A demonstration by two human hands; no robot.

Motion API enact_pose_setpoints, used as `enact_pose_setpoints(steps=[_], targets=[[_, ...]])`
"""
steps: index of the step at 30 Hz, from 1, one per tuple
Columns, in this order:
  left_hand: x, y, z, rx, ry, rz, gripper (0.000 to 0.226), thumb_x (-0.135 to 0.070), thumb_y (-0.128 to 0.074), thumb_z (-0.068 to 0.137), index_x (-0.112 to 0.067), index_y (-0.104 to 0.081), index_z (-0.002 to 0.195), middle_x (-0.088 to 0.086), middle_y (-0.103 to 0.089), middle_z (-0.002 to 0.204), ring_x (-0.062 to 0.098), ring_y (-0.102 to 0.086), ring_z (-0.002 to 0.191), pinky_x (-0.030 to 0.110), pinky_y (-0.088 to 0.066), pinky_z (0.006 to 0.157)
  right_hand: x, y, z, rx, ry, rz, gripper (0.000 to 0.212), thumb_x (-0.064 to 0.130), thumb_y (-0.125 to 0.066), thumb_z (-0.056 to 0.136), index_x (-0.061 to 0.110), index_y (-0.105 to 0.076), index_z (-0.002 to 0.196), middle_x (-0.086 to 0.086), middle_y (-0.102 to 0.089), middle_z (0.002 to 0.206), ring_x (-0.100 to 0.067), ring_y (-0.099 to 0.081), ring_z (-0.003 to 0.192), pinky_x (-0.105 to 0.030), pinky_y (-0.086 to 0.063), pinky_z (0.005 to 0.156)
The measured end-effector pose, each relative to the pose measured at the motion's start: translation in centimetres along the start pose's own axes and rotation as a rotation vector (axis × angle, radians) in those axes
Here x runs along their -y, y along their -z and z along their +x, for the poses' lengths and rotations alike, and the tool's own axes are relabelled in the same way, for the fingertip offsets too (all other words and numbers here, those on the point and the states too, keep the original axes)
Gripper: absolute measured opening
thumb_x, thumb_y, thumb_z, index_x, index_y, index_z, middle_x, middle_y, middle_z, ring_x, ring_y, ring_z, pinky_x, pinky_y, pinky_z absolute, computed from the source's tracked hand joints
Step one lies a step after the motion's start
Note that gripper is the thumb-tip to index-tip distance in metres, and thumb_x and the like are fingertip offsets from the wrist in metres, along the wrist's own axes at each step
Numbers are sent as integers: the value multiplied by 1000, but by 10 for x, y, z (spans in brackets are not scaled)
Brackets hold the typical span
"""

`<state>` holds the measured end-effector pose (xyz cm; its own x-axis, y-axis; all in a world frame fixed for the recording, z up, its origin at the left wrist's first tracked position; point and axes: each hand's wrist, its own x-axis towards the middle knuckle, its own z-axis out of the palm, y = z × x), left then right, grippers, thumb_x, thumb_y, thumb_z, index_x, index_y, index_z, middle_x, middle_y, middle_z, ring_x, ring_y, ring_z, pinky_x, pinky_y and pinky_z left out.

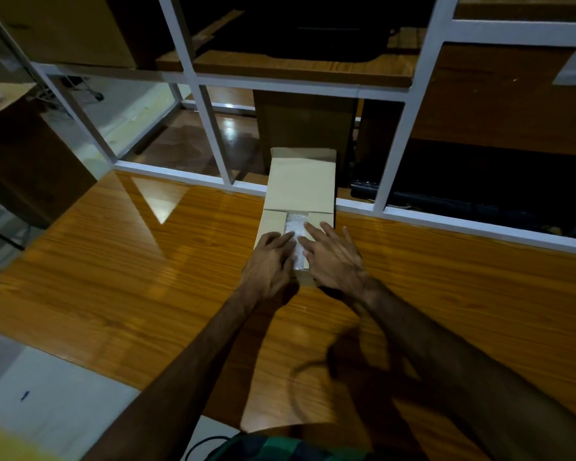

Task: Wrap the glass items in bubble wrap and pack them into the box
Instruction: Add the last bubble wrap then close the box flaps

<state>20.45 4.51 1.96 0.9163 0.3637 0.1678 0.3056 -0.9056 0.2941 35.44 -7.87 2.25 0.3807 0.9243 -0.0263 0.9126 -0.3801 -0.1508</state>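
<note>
A small cardboard box (300,191) stands on the wooden table, its far flap raised and its two side flaps folded inward. Between the side flaps shows a strip of white bubble wrap (293,224); whatever it covers is hidden. My left hand (268,261) lies flat on the left flap, fingers spread and reaching onto the wrap. On the right flap rests my right hand (335,257), also flat with fingers apart. Neither hand grips anything.
The glossy wooden table (147,277) ends at a white-framed glass partition (213,138) right behind the box. Through the partition I see cardboard boxes and dark shelves. A pale floor (47,394) lies at the near left.
</note>
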Motion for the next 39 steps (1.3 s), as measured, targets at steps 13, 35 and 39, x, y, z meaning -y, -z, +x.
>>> enact_pose_setpoints(steps=[13,35,39], targets=[[-1,10,10,72,234,-288,54,-29,-71,97,-5,-57,144,18,-55,151,33,-53,139,43,-44,116,-6,13,8,78,29,35,51,43,-42,110,35,-39,161,9,-26,173,-24,-14,160,-62,-19,119],[-11,-5,7,108,124,-150,45,-53,-51,104,-30,-62,141,-6,-47,159,25,-27,156,64,-14,124,-57,47,90,-166,-661,1317,16,3,-60,101,14,-61,90,-7,-60,80,-11,-57,60,-24,-38,47],[-14,-3,6,88,134,-142,42,-52,-51,104,-30,-63,139,-3,-48,159,26,-28,155,65,-14,124,-59,52,99,-81,-711,1582,20,25,-64,103,15,-66,121,-1,-64,98,-11,-66,76,-26,-53,58]])
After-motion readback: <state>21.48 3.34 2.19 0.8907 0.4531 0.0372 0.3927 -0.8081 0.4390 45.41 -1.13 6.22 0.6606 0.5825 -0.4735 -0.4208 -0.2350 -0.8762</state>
